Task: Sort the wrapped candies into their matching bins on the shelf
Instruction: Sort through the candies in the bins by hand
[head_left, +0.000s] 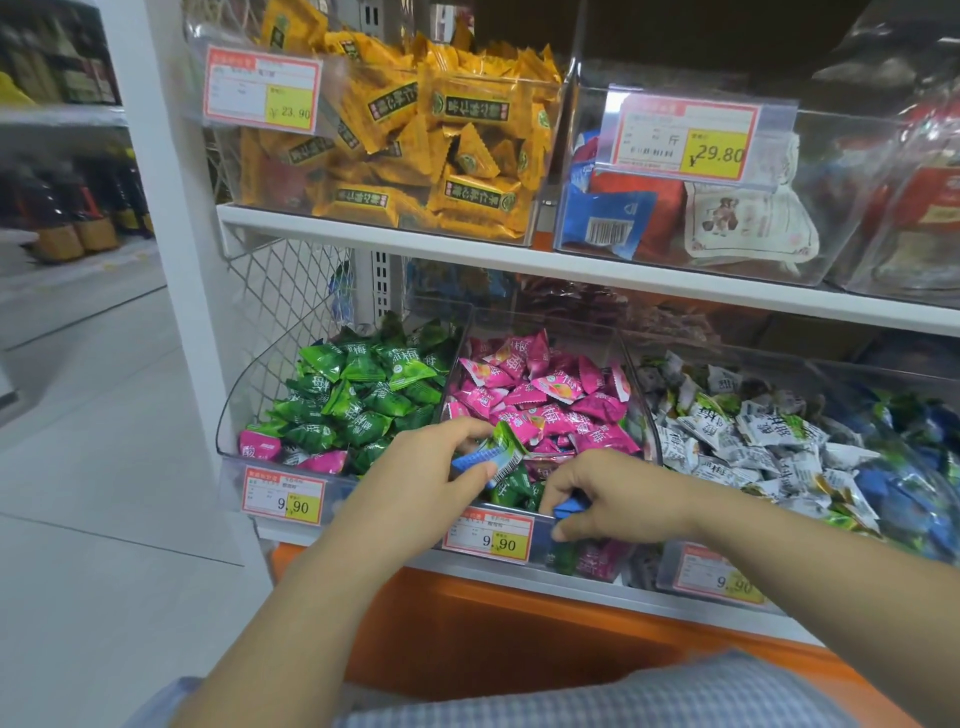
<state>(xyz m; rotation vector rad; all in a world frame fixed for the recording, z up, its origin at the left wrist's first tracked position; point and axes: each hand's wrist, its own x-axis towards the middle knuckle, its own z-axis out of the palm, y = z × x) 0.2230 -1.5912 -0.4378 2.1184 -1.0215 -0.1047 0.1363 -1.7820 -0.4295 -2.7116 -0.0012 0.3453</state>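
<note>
Left hand (441, 467) and right hand (613, 493) side by side over front of middle bin (543, 541), each pinching wrapped candies (501, 452). Left bin (244, 400) just left of left hand, right bin (670, 566) right of right hand. Price tag (488, 538) below, between hands. Upper shelf (415, 240) above, behind both.

Green candies (358, 395), pink candies (545, 395) and white-and-green candies (753, 431) fill clear bins (244, 400). Yellow packets (441, 130) carry dark green labels. Price tags (283, 499) are red-edged white with yellow squares. A sleeve (623, 696) shows blue-and-white checks. The shelf base (519, 623) is orange.
</note>
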